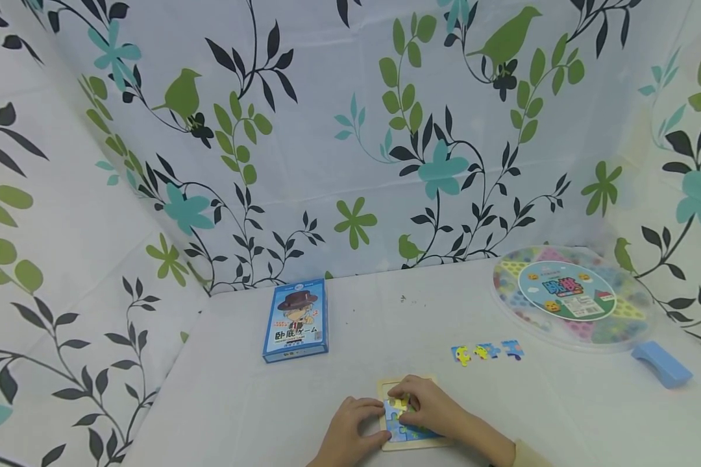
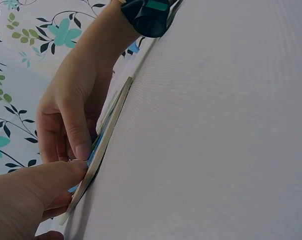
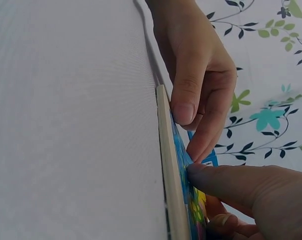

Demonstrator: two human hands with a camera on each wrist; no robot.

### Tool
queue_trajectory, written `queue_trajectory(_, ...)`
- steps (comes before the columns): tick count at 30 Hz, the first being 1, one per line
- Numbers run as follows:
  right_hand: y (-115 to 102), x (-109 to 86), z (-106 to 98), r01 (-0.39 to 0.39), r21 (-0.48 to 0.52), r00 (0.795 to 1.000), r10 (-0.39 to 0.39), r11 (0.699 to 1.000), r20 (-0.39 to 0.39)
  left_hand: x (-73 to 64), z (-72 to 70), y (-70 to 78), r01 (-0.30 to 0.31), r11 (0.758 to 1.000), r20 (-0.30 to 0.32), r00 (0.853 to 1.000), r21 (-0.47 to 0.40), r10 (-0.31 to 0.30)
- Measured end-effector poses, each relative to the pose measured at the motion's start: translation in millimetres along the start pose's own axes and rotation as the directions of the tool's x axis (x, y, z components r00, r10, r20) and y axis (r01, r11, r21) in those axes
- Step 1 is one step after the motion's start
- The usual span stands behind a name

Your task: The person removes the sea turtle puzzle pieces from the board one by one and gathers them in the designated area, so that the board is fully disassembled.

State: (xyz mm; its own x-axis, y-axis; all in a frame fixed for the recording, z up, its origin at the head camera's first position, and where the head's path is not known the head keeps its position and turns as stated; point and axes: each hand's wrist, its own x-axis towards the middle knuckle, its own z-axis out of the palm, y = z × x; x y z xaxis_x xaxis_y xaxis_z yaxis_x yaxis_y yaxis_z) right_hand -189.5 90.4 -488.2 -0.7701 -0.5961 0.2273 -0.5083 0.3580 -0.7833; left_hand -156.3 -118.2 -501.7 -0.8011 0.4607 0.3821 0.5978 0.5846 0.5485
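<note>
A small jigsaw puzzle in a pale wooden frame (image 1: 415,445) lies at the table's near side, with blue and yellow pieces (image 1: 398,429) fitted in it. My left hand (image 1: 350,433) holds the frame at its left edge, thumb near the lower corner and fingers higher up. Reaching over the puzzle from the right, my right hand (image 1: 435,405) pinches at a yellow-and-blue piece (image 1: 398,403) between thumb and fingers, covering much of the picture. In the right wrist view the right thumb (image 3: 203,175) comes down close on the pieces.
Several loose puzzle pieces (image 1: 487,351) lie beyond the frame to the right. A blue card-game box (image 1: 296,321) stands back left. At the back right is a round clear case of coloured pieces (image 1: 566,292), with a light-blue block (image 1: 662,364) beside it. A patterned cloth (image 1: 339,162) hangs behind.
</note>
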Motion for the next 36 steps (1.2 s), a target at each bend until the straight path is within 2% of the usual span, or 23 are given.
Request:
queue_trajectory(6,0.2,-0.1,0.4,-0.012,-0.044,1.000,0.013,0.999,0.018,0.2,-1.8,1.9,0.028,1.000,0.017,0.999,-0.007,-0.028)
queue_trajectory(14,-0.7,-0.6,-0.1,0.003,-0.122,1.000,0.000,0.993,0.028,-0.4,-1.7,2.1,0.034,0.999,0.021,0.999,-0.006,-0.033)
queue_trajectory(24,-2.3,-0.5,-0.4,0.013,-0.093,1.000,-0.010,0.996,0.028,-0.3,1.8,-1.5,0.045,0.999,0.014,0.999,-0.011,-0.045)
queue_trajectory(36,-1.6,-1.0,-0.8,0.034,-0.077,0.999,-0.033,0.996,0.006,1.4,1.7,-2.3,-0.021,0.999,0.012,1.000,-0.049,0.022)
